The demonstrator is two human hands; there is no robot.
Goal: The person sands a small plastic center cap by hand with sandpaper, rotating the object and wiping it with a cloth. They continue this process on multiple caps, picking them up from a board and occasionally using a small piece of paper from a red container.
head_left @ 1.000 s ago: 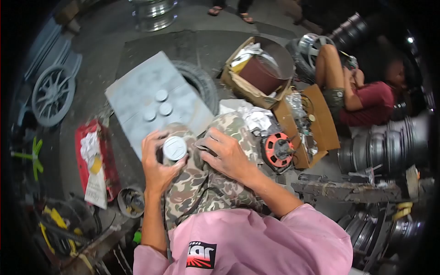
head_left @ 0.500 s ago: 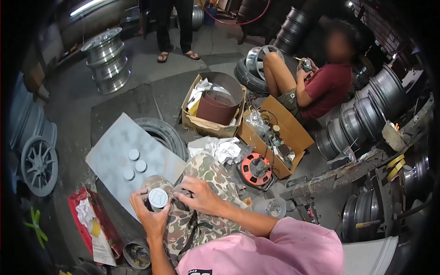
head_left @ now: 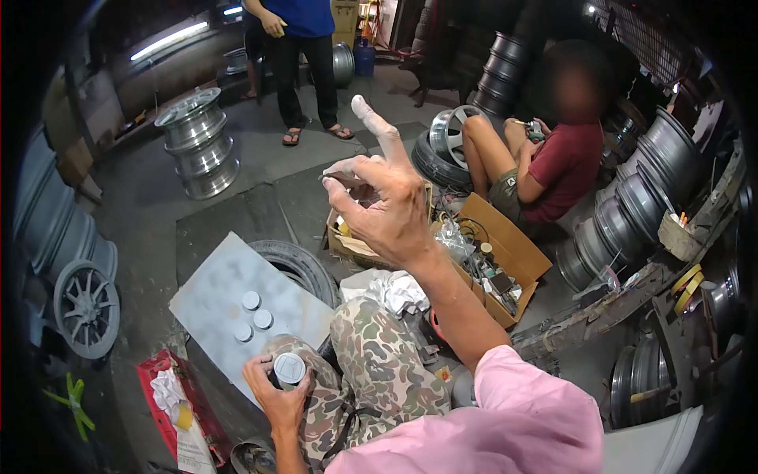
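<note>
My left hand (head_left: pixel 278 401) grips a round grey wheel centre cap (head_left: pixel 290 367) by its sides, resting it on my camouflage-trousered knee. A raised mark shows on the cap's face, and its underside is hidden. Up in front of me, my right hand (head_left: pixel 383 193) is raised, index finger pointing away, with the thumb and other fingers pinching a thin dark piece of sandpaper (head_left: pixel 335 177). Whitish dust coats those fingers. Ahead of my knee lies a grey-dusted board (head_left: pixel 209 288) bearing three more caps (head_left: pixel 263 319).
Behind the board lies a tyre (head_left: pixel 304 265). Beyond my right forearm stands a cardboard box (head_left: pixel 513 245) of tools, near a seated person (head_left: pixel 564 170). Another person (head_left: pixel 304 79) stands by stacked rims (head_left: pixel 201 146). A red tray (head_left: pixel 162 395) is at left.
My right hand has risen from beside the cap to well ahead of me, index finger extended. My left hand still holds the cap. The view has tilted upward.
</note>
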